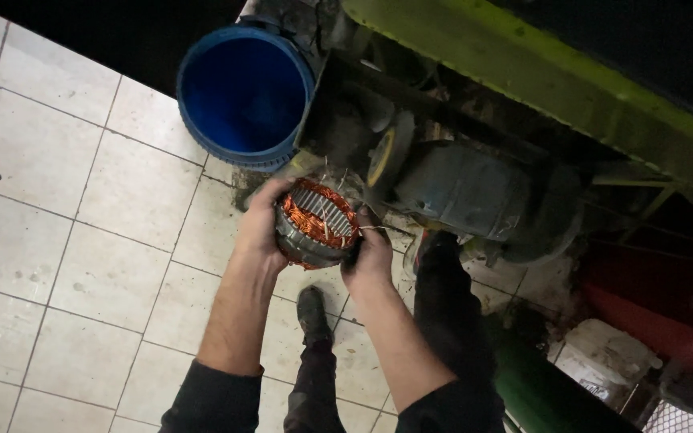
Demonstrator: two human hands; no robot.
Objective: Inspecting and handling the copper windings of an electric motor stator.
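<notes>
Stator [317, 223], round grey metal core wound with shiny copper wire, left hand [260, 226] and right hand [370, 255] clamped on its sides (loose wire ends sticking up), ribbed blue plastic bucket [244, 92] near, its dark inside unreadable, pale tiled floor [82, 240].

1. I hold the stator [317, 222] between my left hand [260, 228] and right hand [370, 256].
2. The bucket [244, 92] stands beyond it, leftward.
3. The motor [467, 192] lies to its right.
4. My shoe [312, 309] is on the floor [82, 240] below.
</notes>
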